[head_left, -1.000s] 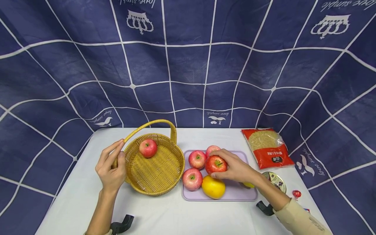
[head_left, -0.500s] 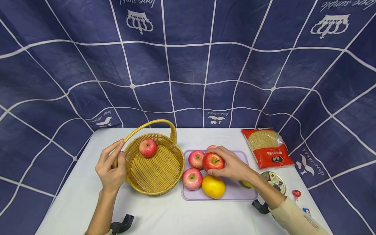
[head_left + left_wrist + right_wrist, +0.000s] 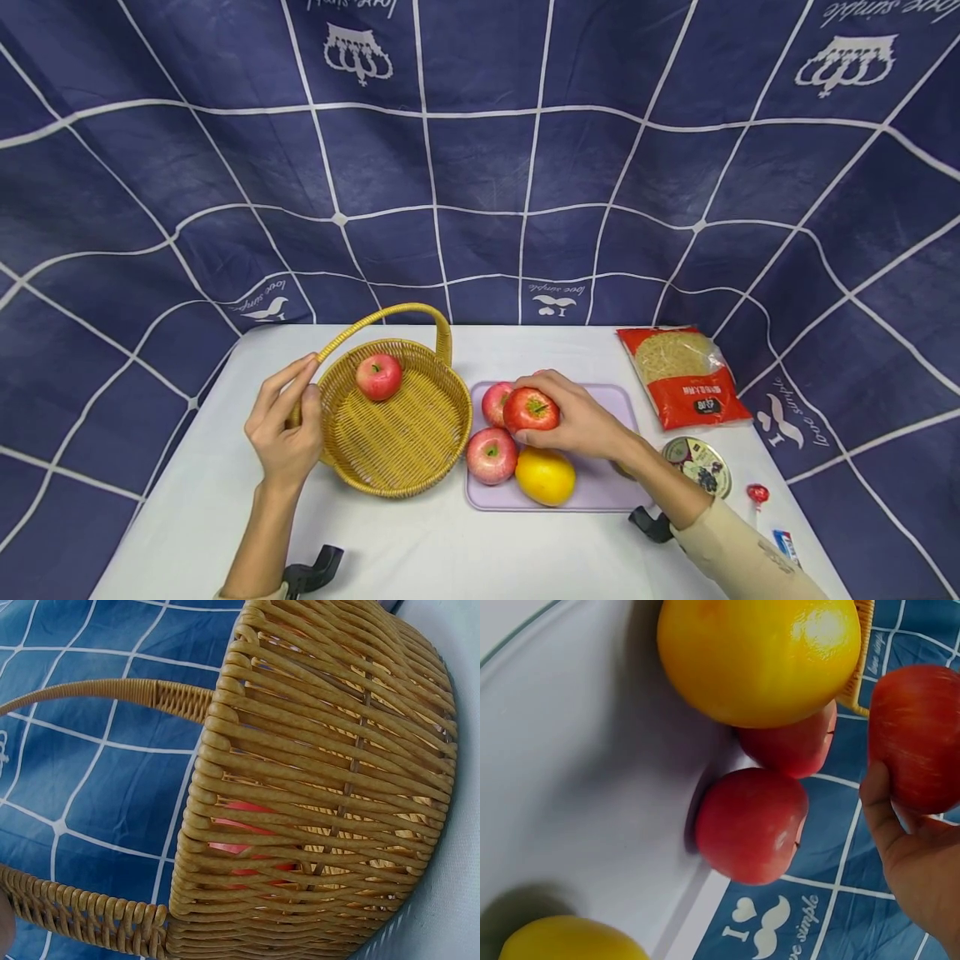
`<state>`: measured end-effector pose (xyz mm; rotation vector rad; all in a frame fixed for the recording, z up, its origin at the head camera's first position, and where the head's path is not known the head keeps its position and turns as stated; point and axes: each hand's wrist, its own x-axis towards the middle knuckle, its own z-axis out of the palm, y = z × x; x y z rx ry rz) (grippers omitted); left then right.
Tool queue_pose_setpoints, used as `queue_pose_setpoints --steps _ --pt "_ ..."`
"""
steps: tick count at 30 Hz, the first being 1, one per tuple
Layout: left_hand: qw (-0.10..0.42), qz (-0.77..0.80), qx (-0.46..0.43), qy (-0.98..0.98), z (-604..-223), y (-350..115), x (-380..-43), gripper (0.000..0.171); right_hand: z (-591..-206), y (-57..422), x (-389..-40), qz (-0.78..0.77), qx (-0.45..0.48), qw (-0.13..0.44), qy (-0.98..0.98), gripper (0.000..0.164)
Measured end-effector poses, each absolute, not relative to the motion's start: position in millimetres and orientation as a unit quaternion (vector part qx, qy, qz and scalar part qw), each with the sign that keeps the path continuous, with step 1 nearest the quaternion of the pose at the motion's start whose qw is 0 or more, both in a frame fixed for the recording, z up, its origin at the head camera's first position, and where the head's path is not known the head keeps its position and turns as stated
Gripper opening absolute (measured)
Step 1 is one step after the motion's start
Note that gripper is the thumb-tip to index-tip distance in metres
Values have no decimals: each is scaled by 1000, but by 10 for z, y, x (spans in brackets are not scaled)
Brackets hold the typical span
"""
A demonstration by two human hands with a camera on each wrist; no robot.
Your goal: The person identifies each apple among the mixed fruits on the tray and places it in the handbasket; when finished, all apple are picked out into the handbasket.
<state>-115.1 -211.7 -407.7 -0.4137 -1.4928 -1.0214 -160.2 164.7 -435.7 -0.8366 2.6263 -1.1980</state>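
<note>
My left hand (image 3: 285, 421) grips the handle of a yellow wicker basket (image 3: 397, 483) at its left side. One pink-red apple (image 3: 378, 377) lies inside, toward the back; in the left wrist view its red shows through the weave of the basket (image 3: 322, 765). Over the lilac tray (image 3: 607, 496), my right hand (image 3: 577, 421) holds a deeper red apple (image 3: 531, 411); the right wrist view shows this red apple (image 3: 919, 739) lifted off the tray, with the thumb against it. Below it on the tray are a pink apple (image 3: 492, 456) and a yellow fruit (image 3: 545, 477). Another apple (image 3: 495, 402) is partly hidden.
A red bag of noodles (image 3: 686, 379) lies at the back right. In front of it are a round tin (image 3: 697, 467), a red lollipop (image 3: 757, 493) and a small blue packet (image 3: 785, 543). A yellow fruit (image 3: 574, 941) sits on the tray in the right wrist view.
My right hand has moved left with the red apple, raising it from among the other fruit. The left hand stays on the basket handle.
</note>
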Motion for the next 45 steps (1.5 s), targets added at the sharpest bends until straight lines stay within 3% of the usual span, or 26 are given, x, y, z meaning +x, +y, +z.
queue_pose_setpoints --steps 45 --pt "598 -441 -174 -646 -4091 -2128 -1150 18 -4248 1089 -1723 -373 -304 80 873 59"
